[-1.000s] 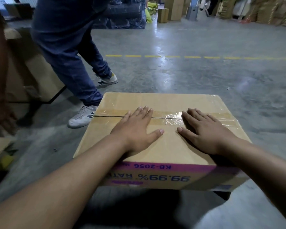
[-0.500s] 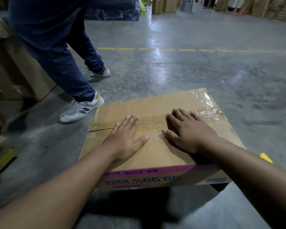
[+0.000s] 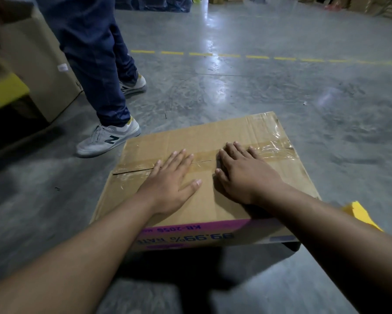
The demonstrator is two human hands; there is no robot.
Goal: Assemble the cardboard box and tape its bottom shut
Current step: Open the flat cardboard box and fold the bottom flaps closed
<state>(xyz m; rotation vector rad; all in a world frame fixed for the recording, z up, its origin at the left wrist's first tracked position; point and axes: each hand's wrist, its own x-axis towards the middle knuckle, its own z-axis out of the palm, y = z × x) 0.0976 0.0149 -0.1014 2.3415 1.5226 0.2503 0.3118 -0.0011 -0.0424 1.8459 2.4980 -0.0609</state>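
Head view: cardboard box [image 3: 213,200] upturned on floor [image 3: 258,91], assembled, tape [image 3: 204,158] across bottom seam, left hand [image 3: 170,184] and right hand [image 3: 242,175] flat with fingers straight, pressing near seam; apparently only smoothing left.

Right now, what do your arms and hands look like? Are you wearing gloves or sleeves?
No gloves and no sleeves in view. Both forearms are bare right up to the picture's edge. The left hand and right hand wear no rings, watch or bands that I can see, and the fingernails look short and plain.
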